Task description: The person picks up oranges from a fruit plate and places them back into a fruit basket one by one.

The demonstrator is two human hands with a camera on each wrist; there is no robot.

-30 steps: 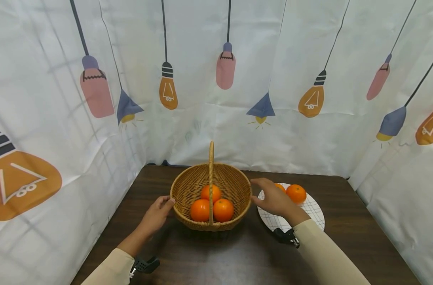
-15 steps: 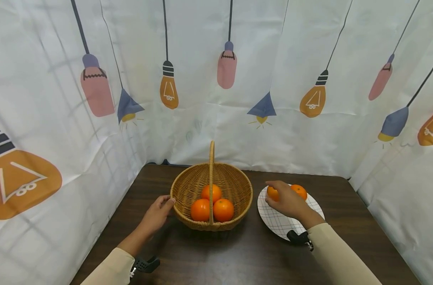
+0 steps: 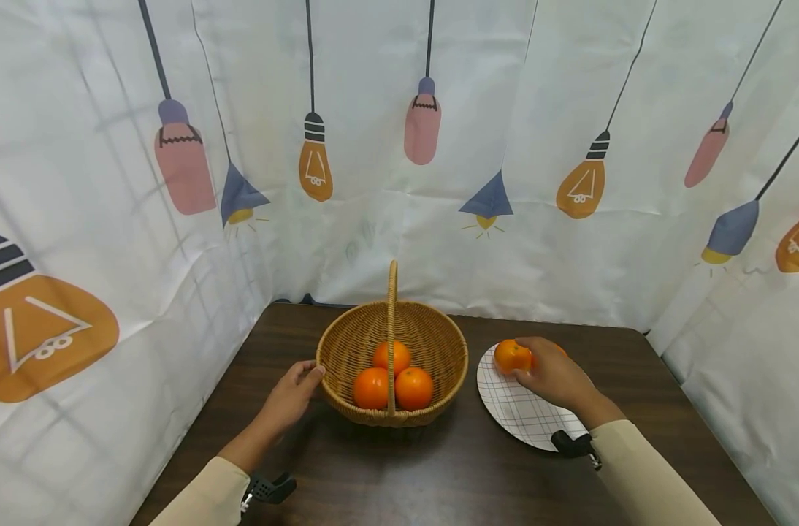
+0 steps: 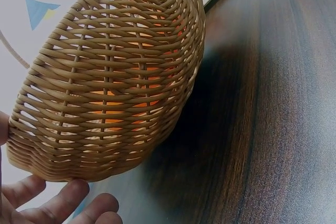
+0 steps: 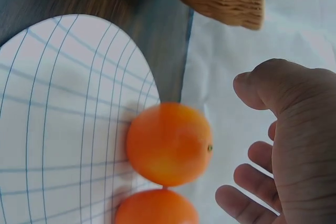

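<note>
A wicker basket (image 3: 432,332) with a tall arched handle holds several oranges (image 3: 371,388). At its left rim my left hand (image 3: 291,398) pinches the edge, with fingertips against the woven outside in the left wrist view. A white plate (image 3: 524,416) with a dark grid pattern stands right of the basket and bears two oranges. Over the plate hovers my right hand (image 3: 560,376), thumb and fingers spread, beside the nearer orange (image 3: 513,356). The other orange (image 5: 156,208) is largely hidden by that hand in the head view. The right palm is bare of anything in the right wrist view.
All of this stands on a dark wooden table (image 3: 413,467). A white curtain (image 3: 386,219) printed with lamps surrounds its back and sides. Each wrist wears a black strap (image 3: 272,488).
My right hand has left the area by the basket's right rim and moved right, over the plate to the oranges. The left hand stays on the basket's left rim.
</note>
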